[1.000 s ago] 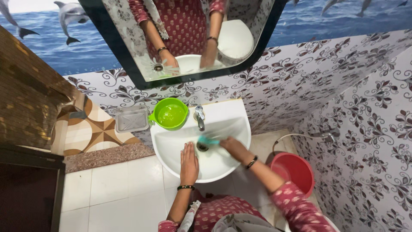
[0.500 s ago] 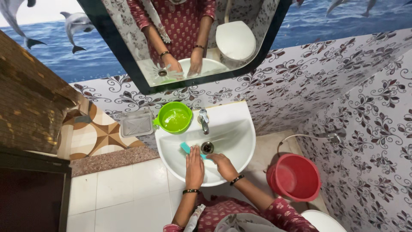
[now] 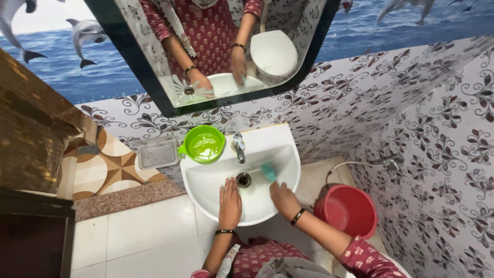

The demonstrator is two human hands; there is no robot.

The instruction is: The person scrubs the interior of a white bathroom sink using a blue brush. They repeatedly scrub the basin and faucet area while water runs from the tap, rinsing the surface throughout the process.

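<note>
Left hand [image 3: 230,202] lies flat and open inside the white basin [image 3: 206,191] near its front rim. Right hand [image 3: 284,200], closed on a teal scrubber [image 3: 268,171], has shifted it from beside the drain [image 3: 243,179] toward the right wall.

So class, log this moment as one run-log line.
left hand: flat in sink | right hand: holds teal sponge on basin wall | green mug: on rim
</note>
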